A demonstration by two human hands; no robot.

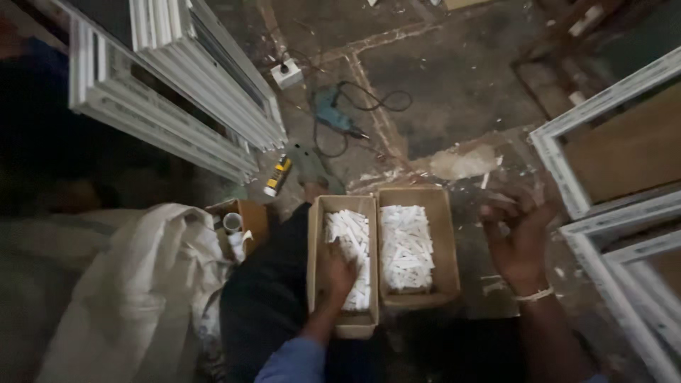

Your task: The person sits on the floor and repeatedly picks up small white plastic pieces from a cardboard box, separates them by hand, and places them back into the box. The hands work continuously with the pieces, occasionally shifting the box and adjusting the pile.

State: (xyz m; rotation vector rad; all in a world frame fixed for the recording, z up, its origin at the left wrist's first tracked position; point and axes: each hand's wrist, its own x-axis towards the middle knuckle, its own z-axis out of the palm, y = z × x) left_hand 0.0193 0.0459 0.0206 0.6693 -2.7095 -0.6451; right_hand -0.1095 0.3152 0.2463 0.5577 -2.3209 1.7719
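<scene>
Two open cardboard boxes sit side by side on the dusty floor, long sides touching. The left box (343,264) is narrow and holds a heap of short white plastic pieces (352,241) piled toward its far and right side, with bare cardboard showing at the near end. The right box (417,245) is wider, filled almost edge to edge with the same white pieces lying jumbled.
</scene>
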